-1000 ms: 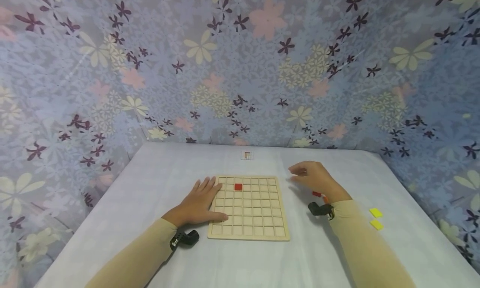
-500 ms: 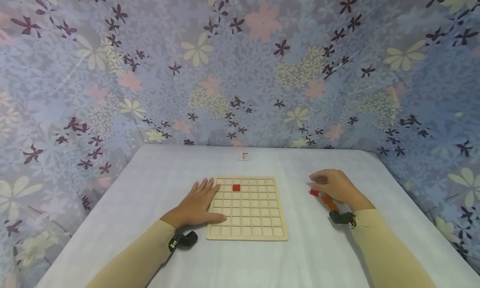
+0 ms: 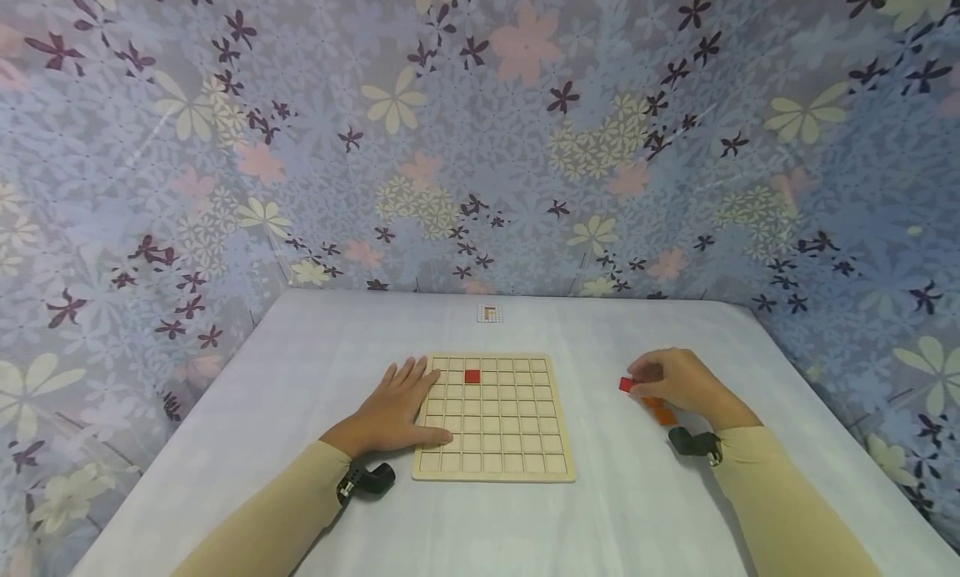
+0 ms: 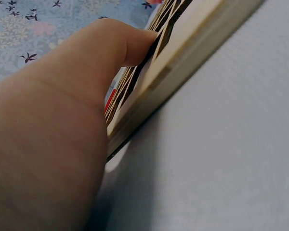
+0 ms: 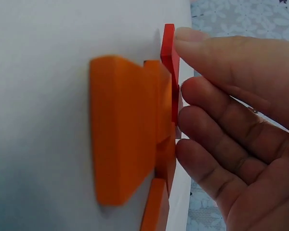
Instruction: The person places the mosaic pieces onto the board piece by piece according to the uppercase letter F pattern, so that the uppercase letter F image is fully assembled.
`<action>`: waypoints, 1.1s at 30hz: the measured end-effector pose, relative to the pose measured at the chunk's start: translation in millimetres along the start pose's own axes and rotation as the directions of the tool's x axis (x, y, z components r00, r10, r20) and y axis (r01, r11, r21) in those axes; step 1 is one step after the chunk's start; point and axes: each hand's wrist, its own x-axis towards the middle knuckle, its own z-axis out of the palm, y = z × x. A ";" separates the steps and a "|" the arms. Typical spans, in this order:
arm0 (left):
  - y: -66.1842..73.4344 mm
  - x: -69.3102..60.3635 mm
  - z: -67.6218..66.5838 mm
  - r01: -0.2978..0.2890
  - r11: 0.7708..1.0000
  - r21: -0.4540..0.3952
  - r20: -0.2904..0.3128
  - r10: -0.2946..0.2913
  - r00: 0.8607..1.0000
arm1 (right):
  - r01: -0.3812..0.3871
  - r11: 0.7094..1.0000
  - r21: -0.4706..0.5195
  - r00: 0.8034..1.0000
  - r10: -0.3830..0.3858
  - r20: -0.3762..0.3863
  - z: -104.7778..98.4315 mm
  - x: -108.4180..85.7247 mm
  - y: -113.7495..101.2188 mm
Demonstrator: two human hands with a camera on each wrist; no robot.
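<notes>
My left hand [image 3: 392, 410] lies spread over the left edge of a wooden grid board [image 3: 495, 478], its thumb [image 4: 137, 45] resting on the rim in the left wrist view. One red tile [image 3: 472, 377] sits in a cell near the board's top. To the right, my right hand [image 3: 678, 383] is over a small cluster of loose tiles. Its thumb [image 5: 192, 42] touches a loose red tile [image 5: 168, 45], while the other fingers are loosely bent beside the pile. Several orange tiles [image 5: 123, 130] lie partly overlapping below it; I cannot see any tile between the fingertips.
A small printed card [image 3: 491, 313] with a coloured grid pattern lies behind the board. White cloth [image 3: 337, 335] covers the table, and a flowered curtain [image 3: 480, 143] rises along its back and sides.
My right hand has moved rightward from beside the board and lowered to the loose red tile. Its sleeve now hides the yellow tiles seen earlier. The left hand stays on the board.
</notes>
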 end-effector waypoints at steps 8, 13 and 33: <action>-0.4 -0.2 -0.7 -0.001 1.000 -0.013 0.000 0.001 1.000 | 0.009 1.000 0.009 1.000 -0.009 0.002 3.1 1.9 2.7; -0.4 -0.2 -1.7 0.003 1.000 -0.016 -0.001 -0.003 1.000 | 0.024 1.000 -0.014 1.000 -0.024 0.003 5.7 2.4 0.4; -2.0 0.8 2.1 0.006 1.000 -0.002 0.001 -0.006 1.000 | 0.000 0.999 0.046 0.999 0.002 -0.049 8.7 1.8 -5.1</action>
